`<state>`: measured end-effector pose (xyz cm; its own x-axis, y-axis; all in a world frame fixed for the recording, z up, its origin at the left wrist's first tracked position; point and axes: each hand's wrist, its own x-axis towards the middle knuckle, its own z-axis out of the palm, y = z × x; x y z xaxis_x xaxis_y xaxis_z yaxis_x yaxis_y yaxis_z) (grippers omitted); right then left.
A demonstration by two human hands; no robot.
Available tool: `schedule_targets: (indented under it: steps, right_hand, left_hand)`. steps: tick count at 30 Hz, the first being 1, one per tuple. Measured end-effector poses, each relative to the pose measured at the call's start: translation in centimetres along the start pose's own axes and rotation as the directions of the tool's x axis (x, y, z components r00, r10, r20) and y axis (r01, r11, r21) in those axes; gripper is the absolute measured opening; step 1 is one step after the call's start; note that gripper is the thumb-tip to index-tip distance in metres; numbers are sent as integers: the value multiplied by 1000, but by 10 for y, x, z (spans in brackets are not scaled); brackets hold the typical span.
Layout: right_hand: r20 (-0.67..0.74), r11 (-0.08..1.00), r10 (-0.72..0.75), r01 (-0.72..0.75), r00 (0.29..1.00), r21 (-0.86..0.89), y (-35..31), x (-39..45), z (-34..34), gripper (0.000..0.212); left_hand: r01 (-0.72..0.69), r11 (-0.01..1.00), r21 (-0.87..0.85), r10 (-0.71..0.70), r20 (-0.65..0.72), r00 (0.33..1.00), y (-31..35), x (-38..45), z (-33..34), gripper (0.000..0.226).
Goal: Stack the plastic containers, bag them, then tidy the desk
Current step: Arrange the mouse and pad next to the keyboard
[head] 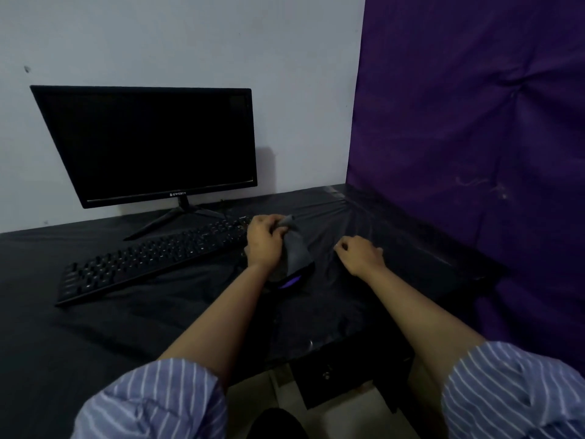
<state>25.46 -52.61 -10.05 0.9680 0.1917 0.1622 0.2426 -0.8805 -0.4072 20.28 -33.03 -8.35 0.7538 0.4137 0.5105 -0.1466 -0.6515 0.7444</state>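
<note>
Just one keyboard (152, 258), one monitor (148, 144), two hands.

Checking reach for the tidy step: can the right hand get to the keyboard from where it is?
Probably yes, but not directly. The right hand rests on the black desk cover, and the keyboard lies across to the left. The left hand, gripping a grey bag, sits between them, so it would need to reach round.
</note>
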Motion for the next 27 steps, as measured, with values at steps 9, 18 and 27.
schedule_targets:
  steps: [9,18,27]
  right_hand:
    - [-54,1000,25,-25,998,1,12,25,9,29]
    - [-43,999,29,-28,999,21,16,30,27,35]
    - [-53,999,33,-33,998,10,16,28,29,41]
  left_hand:
    - [9,736,677,-362,383,850,-3,-32,31,123]
    - [44,754,655,-359,355,863,-3,-23,44,64]
    - [-7,807,590,-265,372,890,-10,7,60,56]
